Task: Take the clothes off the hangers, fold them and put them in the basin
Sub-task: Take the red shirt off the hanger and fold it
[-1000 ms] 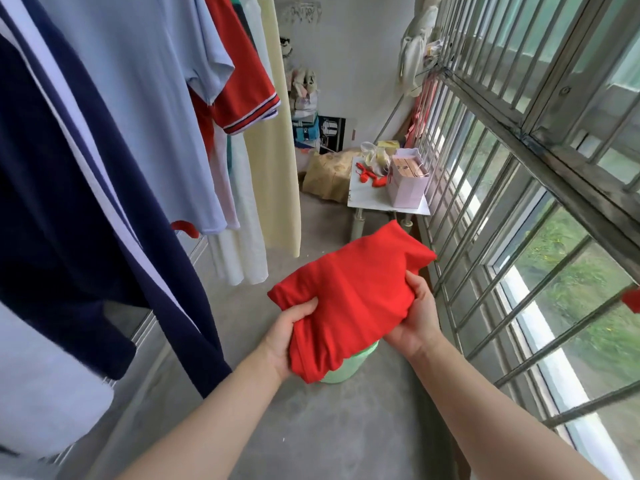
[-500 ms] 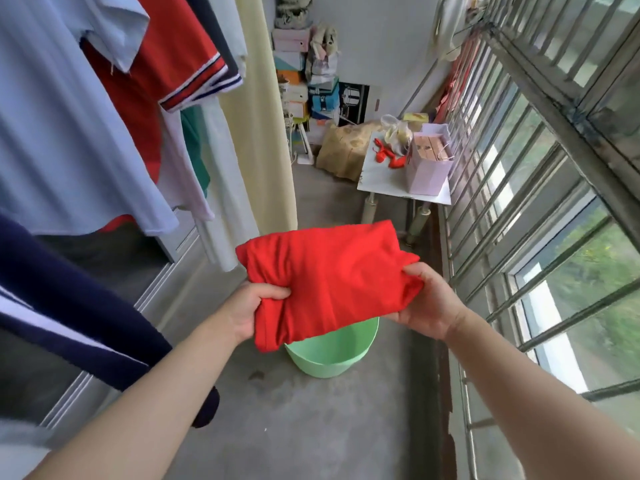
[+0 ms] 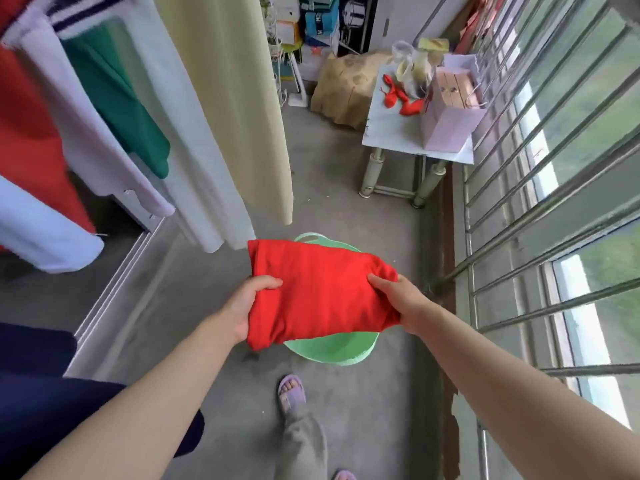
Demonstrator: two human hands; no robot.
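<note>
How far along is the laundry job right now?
Done: the red fabric garment is folded. In hand: left hand and right hand grip it above the light green plastic basin. Left: set it in, then the hanging green top, cream garment and others.

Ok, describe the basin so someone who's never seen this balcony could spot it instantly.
On the concrete floor, between the hanging clothes and the barred window, stands the basin. It sits directly below the folded red garment: the only mint-green round tub.
</note>
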